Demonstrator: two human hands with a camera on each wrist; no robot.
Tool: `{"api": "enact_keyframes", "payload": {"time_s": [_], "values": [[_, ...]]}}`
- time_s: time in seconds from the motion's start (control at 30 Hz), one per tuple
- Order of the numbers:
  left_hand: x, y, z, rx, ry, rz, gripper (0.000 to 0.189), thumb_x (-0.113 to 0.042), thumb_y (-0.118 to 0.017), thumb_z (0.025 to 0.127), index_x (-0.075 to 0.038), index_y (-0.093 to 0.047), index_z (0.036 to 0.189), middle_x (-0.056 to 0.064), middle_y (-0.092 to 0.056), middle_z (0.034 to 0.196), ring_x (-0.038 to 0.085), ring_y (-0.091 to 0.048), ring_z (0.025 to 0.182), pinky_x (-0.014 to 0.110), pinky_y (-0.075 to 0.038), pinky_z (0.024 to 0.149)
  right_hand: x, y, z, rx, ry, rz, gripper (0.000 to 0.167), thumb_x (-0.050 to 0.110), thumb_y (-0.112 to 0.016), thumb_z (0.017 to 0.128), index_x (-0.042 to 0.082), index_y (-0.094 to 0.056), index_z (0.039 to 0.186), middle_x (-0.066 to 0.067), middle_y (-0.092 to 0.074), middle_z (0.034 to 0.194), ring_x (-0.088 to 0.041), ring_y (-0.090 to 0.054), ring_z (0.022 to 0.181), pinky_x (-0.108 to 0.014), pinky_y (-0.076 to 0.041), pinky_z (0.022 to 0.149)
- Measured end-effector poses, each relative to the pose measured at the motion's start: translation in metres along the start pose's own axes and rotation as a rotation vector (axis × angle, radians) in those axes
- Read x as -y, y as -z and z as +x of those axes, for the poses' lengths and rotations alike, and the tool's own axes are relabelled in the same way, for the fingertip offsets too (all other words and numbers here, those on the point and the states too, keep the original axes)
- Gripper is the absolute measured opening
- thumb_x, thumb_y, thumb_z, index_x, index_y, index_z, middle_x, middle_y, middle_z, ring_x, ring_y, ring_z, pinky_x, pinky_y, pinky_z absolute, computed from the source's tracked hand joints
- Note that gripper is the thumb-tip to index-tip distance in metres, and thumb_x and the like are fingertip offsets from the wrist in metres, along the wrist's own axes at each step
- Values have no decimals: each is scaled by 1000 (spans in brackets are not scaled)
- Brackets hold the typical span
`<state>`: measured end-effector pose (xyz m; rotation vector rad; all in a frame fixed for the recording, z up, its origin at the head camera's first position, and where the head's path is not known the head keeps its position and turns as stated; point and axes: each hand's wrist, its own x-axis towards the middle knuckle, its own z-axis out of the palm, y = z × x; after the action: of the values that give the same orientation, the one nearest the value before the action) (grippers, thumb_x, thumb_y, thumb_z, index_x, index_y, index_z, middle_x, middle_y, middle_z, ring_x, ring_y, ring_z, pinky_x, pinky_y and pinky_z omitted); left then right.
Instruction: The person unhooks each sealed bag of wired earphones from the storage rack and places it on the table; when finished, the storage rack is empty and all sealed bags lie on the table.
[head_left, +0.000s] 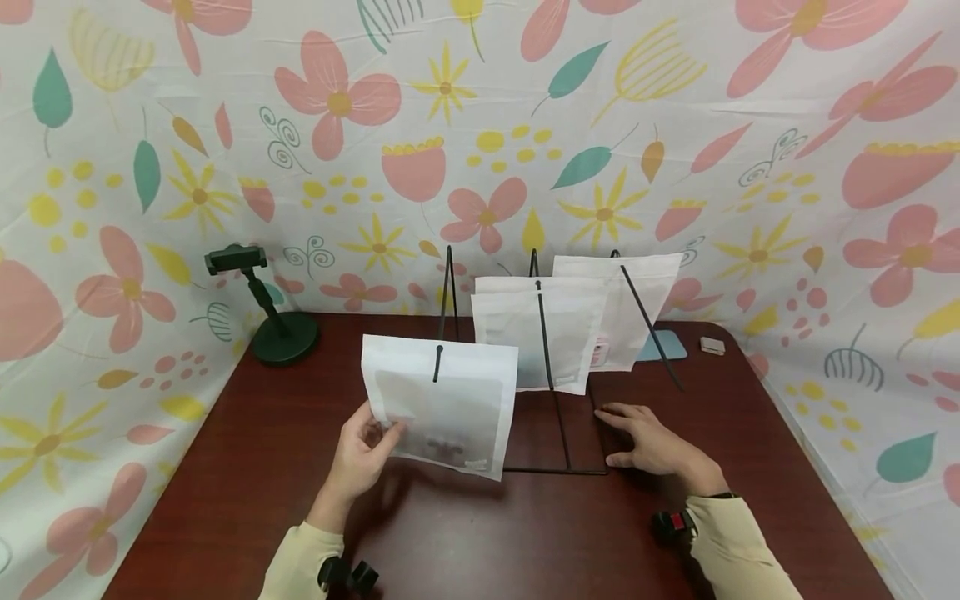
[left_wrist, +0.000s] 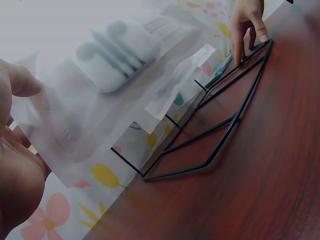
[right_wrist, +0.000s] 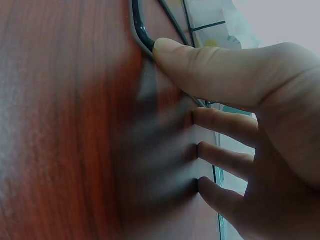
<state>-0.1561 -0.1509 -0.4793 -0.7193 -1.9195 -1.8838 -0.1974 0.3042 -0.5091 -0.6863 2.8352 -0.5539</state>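
Note:
A black wire display rack [head_left: 555,472] stands on the table with frosted white pouches hung on its prongs. My left hand [head_left: 358,457] pinches the lower left edge of the front pouch [head_left: 442,392], which hangs from the left prong. Through its film the left wrist view shows a white case with earphones [left_wrist: 117,55]. My right hand [head_left: 652,440] is at the rack's front right corner. Its thumb [right_wrist: 172,55] touches the wire, while the other fingertips reach down to the tabletop. Behind hang a middle pouch [head_left: 513,333] and a right pouch [head_left: 630,312].
A dark green stand [head_left: 285,337] with a clamp head is at the back left of the brown table [head_left: 247,467]. Behind the right pouch lie a light blue flat object [head_left: 663,345] and a small whitish block [head_left: 712,345]. Flower-patterned cloth [head_left: 480,125] surrounds the table's back and sides.

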Motion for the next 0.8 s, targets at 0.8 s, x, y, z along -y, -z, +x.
{"api": "enact_keyframes", "payload": {"time_s": [0.8], "values": [[-4,0,-13,-12,-19,16,29,22,-59,81,7,-59,106,-3,-65,93,6,-56,71,24,-45,52,0,-2,0,-5,14,15,71,25,-78,82,3,-49,142,-24,-40,145,-48,-33,129,-62,-38,97]]}}
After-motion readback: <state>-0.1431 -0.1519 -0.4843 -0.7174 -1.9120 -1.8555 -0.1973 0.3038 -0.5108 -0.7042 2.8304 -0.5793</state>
